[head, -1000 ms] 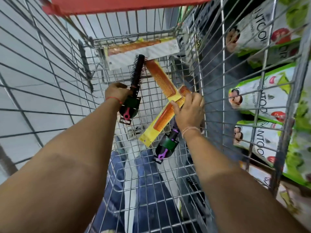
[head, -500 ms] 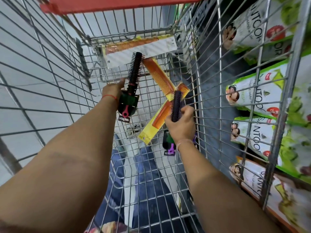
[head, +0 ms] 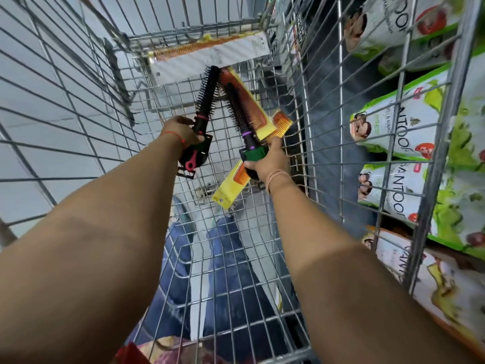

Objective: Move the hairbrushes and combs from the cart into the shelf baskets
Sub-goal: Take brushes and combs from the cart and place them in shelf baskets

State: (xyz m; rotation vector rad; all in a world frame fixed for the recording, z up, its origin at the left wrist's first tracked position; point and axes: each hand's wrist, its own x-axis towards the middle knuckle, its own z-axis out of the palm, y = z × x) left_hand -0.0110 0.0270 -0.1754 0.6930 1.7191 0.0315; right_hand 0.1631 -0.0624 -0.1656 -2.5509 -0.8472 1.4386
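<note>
Both my arms reach into a wire cart (head: pixel 301 143). My left hand (head: pixel 181 132) grips a black round hairbrush with pink trim (head: pixel 207 98), bristles pointing up and away. My right hand (head: pixel 267 161) holds a second black round hairbrush with purple trim (head: pixel 237 111) by its green-carded handle, tilted up to the left. Two orange combs on yellow cards lie crossed on the cart floor: one (head: pixel 252 111) behind the purple brush, the other (head: pixel 231 187) running under my right hand. A third orange comb on a white card (head: pixel 210 56) leans against the cart's far wall.
Green and white product packets (head: pixel 409 116) fill the shelf to the right, seen through the cart's side wire. Grey floor tiles (head: pixel 52 101) show through the left side. My blue trouser legs (head: pixel 225 258) are visible below the cart floor.
My right hand has lifted the purple-trimmed brush off the cart floor and turned it upright beside the pink-trimmed one. My left hand has kept its brush and risen slightly.
</note>
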